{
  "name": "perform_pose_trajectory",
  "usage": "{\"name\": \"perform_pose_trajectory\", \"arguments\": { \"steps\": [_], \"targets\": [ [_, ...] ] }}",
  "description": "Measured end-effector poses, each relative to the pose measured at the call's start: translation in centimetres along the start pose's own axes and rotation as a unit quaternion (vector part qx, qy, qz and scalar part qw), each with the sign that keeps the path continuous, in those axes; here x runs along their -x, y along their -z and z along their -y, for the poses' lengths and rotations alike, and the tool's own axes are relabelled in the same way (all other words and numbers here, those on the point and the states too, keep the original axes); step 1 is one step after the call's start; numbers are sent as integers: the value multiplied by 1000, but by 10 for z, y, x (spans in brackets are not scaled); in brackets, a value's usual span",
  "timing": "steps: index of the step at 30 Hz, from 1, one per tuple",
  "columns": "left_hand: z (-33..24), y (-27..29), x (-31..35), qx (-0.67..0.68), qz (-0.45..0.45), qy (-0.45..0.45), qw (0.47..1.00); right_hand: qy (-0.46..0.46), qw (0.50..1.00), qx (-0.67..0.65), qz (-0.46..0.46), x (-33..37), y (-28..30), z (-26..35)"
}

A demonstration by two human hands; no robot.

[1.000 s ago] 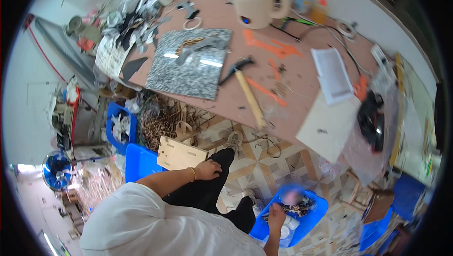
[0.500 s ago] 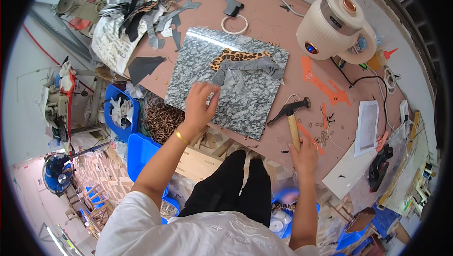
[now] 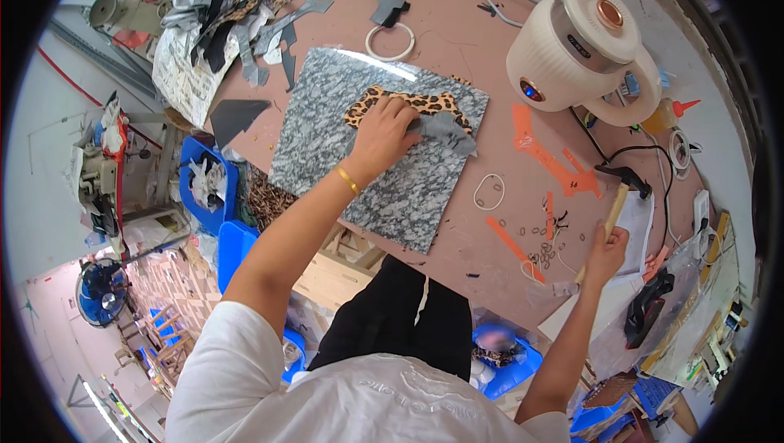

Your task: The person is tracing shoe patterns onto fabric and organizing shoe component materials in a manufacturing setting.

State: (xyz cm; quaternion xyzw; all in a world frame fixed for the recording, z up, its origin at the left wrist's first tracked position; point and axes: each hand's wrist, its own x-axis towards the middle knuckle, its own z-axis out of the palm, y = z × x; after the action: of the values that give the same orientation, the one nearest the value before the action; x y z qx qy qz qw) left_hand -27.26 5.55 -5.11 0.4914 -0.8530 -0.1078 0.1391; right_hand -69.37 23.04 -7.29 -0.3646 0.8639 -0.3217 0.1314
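Observation:
A grey speckled stone slab (image 3: 392, 206) lies on the table, with a leopard-print fabric piece (image 3: 433, 102) near its far side. Over that print lies a grey fabric piece (image 3: 447, 133), its right end crumpled. My left hand (image 3: 385, 134) is on these pieces, fingers curled together and closed on the grey one; the fingertips are partly hidden. Off to the right, my right hand (image 3: 606, 253) grips the wooden handle of a hammer (image 3: 616, 208). The hammer's dark head points away from me, above a white sheet of paper (image 3: 635, 227).
A cream electric kettle (image 3: 563, 59) stands at the far right, its black cord trailing nearby. Orange cut pieces (image 3: 555, 164) and several small rings (image 3: 543, 255) lie right of the slab. Grey scraps (image 3: 237, 43) are heaped far left. A blue bin (image 3: 208, 186) stands left of the table.
My left hand has moved forward and right onto the fabric pieces, and more of the leopard print shows. My right hand has carried the hammer rightward, away from the slab.

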Motion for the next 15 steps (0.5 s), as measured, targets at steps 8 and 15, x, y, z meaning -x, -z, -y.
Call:
{"name": "perform_pose_trajectory", "arguments": {
  "steps": [8,15],
  "targets": [
    [6,-2,14,-8,-106,-86,991,212,969,102,-76,1,-18,69],
    [14,-5,19,62,-81,-98,990,387,890,-47,237,41,-164,229]
  ]
}}
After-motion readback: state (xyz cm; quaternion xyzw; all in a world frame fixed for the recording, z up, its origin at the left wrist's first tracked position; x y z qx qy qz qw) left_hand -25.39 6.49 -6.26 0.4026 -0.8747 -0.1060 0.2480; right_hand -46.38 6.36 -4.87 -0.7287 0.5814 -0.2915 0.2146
